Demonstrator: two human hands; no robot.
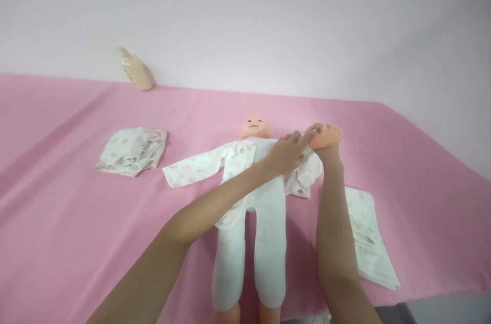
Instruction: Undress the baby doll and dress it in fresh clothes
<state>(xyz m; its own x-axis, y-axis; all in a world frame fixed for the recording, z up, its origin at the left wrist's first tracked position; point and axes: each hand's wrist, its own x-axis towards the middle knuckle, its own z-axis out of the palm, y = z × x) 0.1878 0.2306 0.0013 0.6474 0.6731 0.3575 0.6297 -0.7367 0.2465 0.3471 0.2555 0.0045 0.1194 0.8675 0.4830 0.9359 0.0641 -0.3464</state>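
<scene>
Doll's (264,196) one sleeve on; right hand (325,136) gripping bare arm (330,136), left hand (286,153) pinching jacket (230,160) open, second sleeve unfilled.

Doll (264,201) lies mid-sheet (57,222); folded clothes (132,151) left; bottle (135,70) behind.

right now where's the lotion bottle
In the head view the lotion bottle stands at the far left back of the pink table, against the wall, beyond the folded baby clothes and well left of the doll.
</scene>
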